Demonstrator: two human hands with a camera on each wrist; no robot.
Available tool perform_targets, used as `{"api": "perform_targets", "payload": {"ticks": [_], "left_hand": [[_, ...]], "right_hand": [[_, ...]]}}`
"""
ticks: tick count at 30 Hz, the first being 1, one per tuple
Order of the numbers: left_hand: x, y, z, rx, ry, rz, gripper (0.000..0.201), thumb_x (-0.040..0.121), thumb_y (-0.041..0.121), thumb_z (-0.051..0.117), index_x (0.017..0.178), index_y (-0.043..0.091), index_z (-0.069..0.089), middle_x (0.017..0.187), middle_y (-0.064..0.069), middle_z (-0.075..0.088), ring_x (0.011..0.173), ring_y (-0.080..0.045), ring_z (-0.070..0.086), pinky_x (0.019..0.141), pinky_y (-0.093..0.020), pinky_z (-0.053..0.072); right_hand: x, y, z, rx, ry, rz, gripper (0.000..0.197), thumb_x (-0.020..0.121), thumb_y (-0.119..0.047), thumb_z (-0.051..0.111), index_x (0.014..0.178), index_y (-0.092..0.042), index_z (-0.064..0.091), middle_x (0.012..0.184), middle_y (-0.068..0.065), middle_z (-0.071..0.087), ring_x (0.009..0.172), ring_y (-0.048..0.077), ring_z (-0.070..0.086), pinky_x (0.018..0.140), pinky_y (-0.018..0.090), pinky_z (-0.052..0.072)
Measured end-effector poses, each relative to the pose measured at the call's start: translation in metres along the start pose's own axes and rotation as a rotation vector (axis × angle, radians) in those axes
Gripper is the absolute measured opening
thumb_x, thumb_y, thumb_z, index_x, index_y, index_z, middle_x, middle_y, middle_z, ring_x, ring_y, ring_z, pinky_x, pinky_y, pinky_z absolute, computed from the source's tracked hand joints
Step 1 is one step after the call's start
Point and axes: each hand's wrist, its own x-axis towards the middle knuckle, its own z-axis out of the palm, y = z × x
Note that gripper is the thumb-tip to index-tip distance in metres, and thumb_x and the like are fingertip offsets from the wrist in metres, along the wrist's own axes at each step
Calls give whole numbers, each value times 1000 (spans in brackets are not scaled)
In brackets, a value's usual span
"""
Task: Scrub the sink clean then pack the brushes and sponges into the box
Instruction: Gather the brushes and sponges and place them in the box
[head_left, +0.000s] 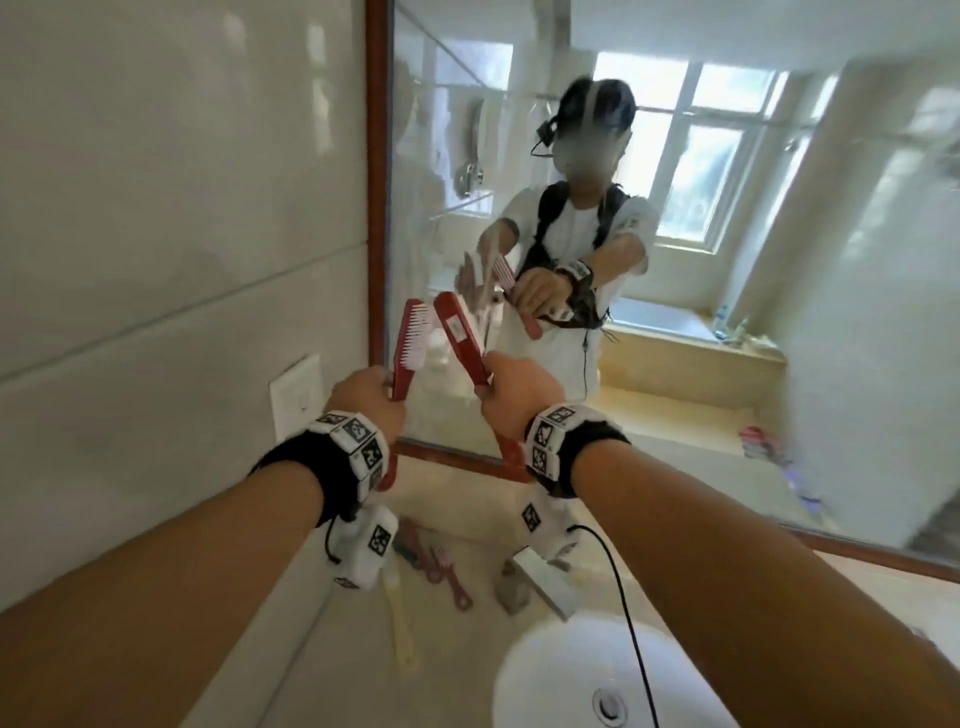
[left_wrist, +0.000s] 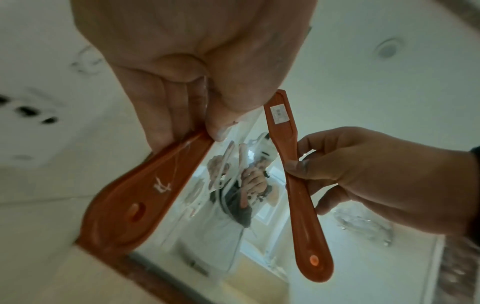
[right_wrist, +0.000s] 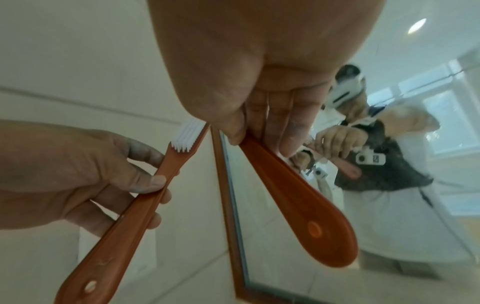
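Observation:
Both hands are raised in front of the mirror, each holding a red scrub brush with white bristles. My left hand (head_left: 371, 397) grips the handle of the left brush (head_left: 410, 345), whose bristles face right. My right hand (head_left: 511, 397) grips the right brush (head_left: 460, 332), whose labelled back faces me. In the left wrist view my left hand (left_wrist: 197, 115) pinches the wide handle (left_wrist: 135, 199), and the right brush (left_wrist: 293, 174) stands beside it. The right wrist view shows my right hand (right_wrist: 259, 115) on its handle (right_wrist: 298, 205) and the left brush (right_wrist: 145, 197) nearby. The white sink (head_left: 545, 691) lies below.
On the counter behind the sink lie several small brushes (head_left: 441, 569), a cream brush (head_left: 400, 629), a grey lump (head_left: 514, 590) and the faucet (head_left: 545, 577). The wood-framed mirror (head_left: 376, 208) stands just ahead. On the left is a tiled wall with a switch plate (head_left: 296, 402). A black cable (head_left: 628, 623) hangs over the basin.

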Motion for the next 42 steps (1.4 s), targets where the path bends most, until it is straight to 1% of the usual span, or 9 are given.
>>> {"api": "perform_targets", "payload": {"ticks": [5, 9, 15, 17, 21, 25, 29, 32, 42], "left_hand": [[-10, 66, -13, -10, 38, 152, 13, 88, 31, 64, 93, 19, 65, 79, 3, 63, 81, -24, 61, 70, -23, 40], [-31, 118, -8, -13, -16, 230, 17, 84, 22, 66, 101, 20, 67, 90, -5, 69, 84, -26, 63, 74, -25, 44], [-78, 216, 24, -79, -86, 355, 10, 83, 19, 64, 92, 22, 61, 79, -1, 65, 78, -24, 64, 76, -34, 56], [-101, 247, 45, -84, -102, 399, 6, 84, 20, 62, 90, 22, 60, 82, -2, 66, 81, -22, 62, 85, -37, 52], [-150, 299, 97, -118, -171, 415, 9, 83, 17, 65, 90, 20, 59, 84, -1, 63, 73, -17, 53, 67, -27, 40], [-194, 342, 155, -135, -276, 425, 10, 79, 16, 66, 86, 23, 63, 86, -2, 68, 79, -22, 62, 72, -29, 50], [-233, 377, 217, -174, -403, 388, 11, 78, 15, 64, 79, 23, 58, 78, 0, 70, 70, -22, 68, 69, -37, 60], [-250, 402, 263, -199, -492, 398, 12, 76, 13, 62, 80, 23, 58, 78, -3, 70, 70, -26, 70, 64, -41, 60], [-272, 480, 406, -202, -652, 448, 14, 78, 11, 65, 75, 22, 57, 86, -6, 71, 76, -29, 68, 70, -38, 60]], "right_hand": [[-42, 10, -81, -37, 171, 59, 17, 91, -27, 52, 105, -20, 54, 85, 1, 60, 75, 25, 57, 66, 33, 47], [-85, 27, -125, -47, 242, 126, 20, 91, -27, 52, 108, -19, 54, 86, 3, 60, 76, 26, 58, 65, 34, 48], [-153, 80, -177, -18, 297, 246, 19, 91, -25, 52, 107, -16, 55, 94, 6, 65, 82, 25, 62, 68, 33, 50], [-180, 105, -192, -24, 308, 282, 18, 92, -24, 52, 107, -15, 55, 94, 5, 64, 82, 25, 61, 65, 31, 47], [-241, 165, -226, -81, 322, 363, 16, 93, -24, 51, 107, -16, 53, 94, 4, 63, 77, 22, 56, 65, 29, 42], [-301, 230, -255, -128, 324, 452, 15, 93, -24, 51, 106, -16, 53, 91, 2, 59, 78, 23, 56, 65, 29, 41], [-348, 294, -266, -145, 309, 546, 20, 92, -24, 53, 109, -14, 55, 100, 6, 65, 78, 25, 58, 66, 31, 46], [-374, 340, -271, -137, 304, 628, 21, 92, -25, 52, 109, -13, 56, 98, 9, 66, 82, 29, 63, 72, 36, 54], [-405, 470, -285, -223, 254, 845, 23, 92, -26, 52, 112, -15, 55, 92, 4, 64, 77, 24, 64, 71, 36, 56]]}}
